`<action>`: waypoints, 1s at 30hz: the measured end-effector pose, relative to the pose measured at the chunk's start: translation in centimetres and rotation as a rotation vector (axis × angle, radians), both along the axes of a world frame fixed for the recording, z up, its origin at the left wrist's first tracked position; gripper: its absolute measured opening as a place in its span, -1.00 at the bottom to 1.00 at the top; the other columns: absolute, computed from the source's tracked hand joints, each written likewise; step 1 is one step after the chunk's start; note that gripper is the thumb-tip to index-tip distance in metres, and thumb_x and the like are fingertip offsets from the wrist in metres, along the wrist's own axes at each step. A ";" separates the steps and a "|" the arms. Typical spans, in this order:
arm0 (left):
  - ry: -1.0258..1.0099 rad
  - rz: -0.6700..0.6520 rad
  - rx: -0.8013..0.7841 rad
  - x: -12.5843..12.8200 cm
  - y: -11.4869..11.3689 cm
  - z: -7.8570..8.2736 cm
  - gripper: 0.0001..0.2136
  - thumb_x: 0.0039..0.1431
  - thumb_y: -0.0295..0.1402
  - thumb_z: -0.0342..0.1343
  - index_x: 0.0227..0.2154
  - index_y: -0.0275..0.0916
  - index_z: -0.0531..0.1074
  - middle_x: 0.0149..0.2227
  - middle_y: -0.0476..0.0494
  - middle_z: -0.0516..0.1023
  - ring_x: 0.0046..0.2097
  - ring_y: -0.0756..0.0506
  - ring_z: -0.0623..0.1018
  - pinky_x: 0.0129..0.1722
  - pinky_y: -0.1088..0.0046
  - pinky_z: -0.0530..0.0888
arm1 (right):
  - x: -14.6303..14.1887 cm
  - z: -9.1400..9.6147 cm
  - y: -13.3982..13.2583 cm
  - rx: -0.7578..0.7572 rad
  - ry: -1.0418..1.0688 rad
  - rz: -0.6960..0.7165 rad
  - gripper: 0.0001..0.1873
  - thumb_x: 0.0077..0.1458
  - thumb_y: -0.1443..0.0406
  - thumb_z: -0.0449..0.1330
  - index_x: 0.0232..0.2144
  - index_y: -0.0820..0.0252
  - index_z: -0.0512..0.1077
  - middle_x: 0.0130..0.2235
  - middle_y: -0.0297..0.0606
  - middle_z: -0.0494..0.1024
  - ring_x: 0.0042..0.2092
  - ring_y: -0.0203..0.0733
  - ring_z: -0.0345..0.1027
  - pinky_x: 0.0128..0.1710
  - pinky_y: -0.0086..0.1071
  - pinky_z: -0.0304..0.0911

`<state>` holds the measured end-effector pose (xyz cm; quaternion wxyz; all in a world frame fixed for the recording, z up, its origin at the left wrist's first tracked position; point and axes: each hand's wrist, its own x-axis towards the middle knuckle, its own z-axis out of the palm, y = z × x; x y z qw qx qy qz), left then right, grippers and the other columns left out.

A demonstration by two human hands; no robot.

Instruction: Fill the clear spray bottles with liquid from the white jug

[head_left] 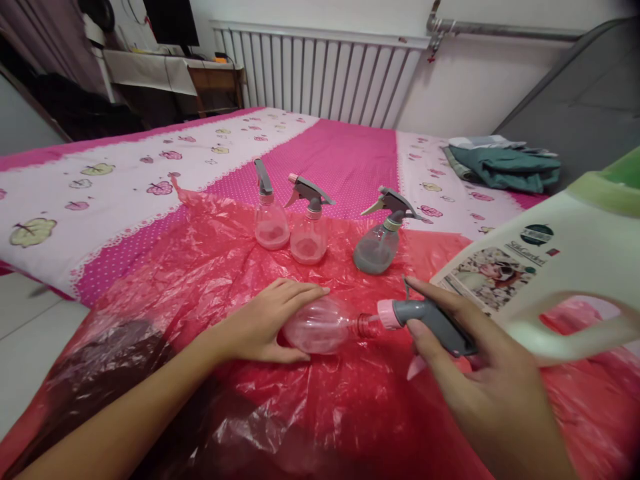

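Your left hand [267,320] grips a clear, rounded plastic bottle [323,328] lying sideways, likely against rolling; your right hand [483,373] grasps a grey-and-pink plastic spray head [433,321].

Dead centre of the dial, the bottle [327,327] lay on its side on the plastic sheet [225,260], base to nine o'clock, neck to three! The left grip [267,320] was round that base from nine; over at three, the right grip [495,370] had the spray head [419,312] right before the mouth! Up the sheet, the left spray bottle [271,225] stood at eleven, the middle spray bottle [309,240] close beside it at twelve, the right spray bottle [375,252] apart at one! The jug [575,263] sat between two and three, beyond the right grip; the folded cloths [510,167] lay on the bed [350,153] towards two! Behind the bed, the radiator [320,77] ran along twelve, and at eleven a monitor [171,23] stood on the tabletop [215,79]!
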<state>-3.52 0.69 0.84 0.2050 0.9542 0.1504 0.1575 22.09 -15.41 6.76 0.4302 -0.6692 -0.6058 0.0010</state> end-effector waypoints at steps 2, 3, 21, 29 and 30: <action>0.005 0.006 0.000 0.0 0.0 0.0 -0.13 0.22 0.02 0.35 0.47 -0.06 0.07 0.30 -0.39 0.47 0.24 -0.43 0.51 0.28 -0.15 0.42 | -0.2 0.1 0.0 0.005 -0.069 0.022 -0.69 0.32 0.21 0.21 0.08 -0.08 0.57 -0.04 -0.36 0.73 -0.10 -0.19 0.67 -0.28 -0.43 0.52; 0.004 0.003 0.002 0.0 0.0 0.0 -0.13 0.22 0.02 0.35 0.47 -0.06 0.07 0.30 -0.39 0.47 0.24 -0.43 0.51 0.27 -0.15 0.42 | -0.1 0.2 -0.1 -0.005 -0.076 0.037 -0.69 0.32 0.21 0.22 0.08 -0.08 0.57 -0.05 -0.37 0.73 -0.10 -0.19 0.67 -0.27 -0.43 0.52; -0.019 0.023 -0.034 -0.1 -0.1 -0.1 -0.13 0.21 -0.01 0.37 0.47 -0.07 0.11 0.32 -0.39 0.46 0.26 -0.44 0.52 0.29 -0.13 0.42 | -0.1 -0.1 -0.2 0.032 -0.084 0.049 -0.65 0.37 0.24 0.20 0.16 -0.17 0.53 -0.13 -0.42 0.68 -0.19 -0.34 0.60 -0.27 -0.51 0.44; -0.018 0.038 -0.046 0.0 -0.1 0.0 -0.14 0.22 -0.02 0.36 0.47 -0.09 0.11 0.33 -0.40 0.46 0.27 -0.43 0.52 0.29 -0.12 0.43 | 0.4 -0.5 0.5 0.017 0.018 0.055 -0.63 0.39 0.23 0.19 0.18 -0.24 0.51 -0.11 -0.46 0.69 -0.21 -0.36 0.58 -0.30 -0.54 0.42; -0.015 0.036 -0.043 0.0 -0.1 0.0 -0.14 0.22 -0.02 0.36 0.47 -0.09 0.11 0.34 -0.40 0.46 0.27 -0.43 0.52 0.29 -0.12 0.43 | 0.4 -0.5 0.5 0.014 0.003 0.067 -0.64 0.39 0.23 0.20 0.16 -0.23 0.53 -0.18 -0.47 0.67 -0.27 -0.37 0.56 -0.33 -0.54 0.41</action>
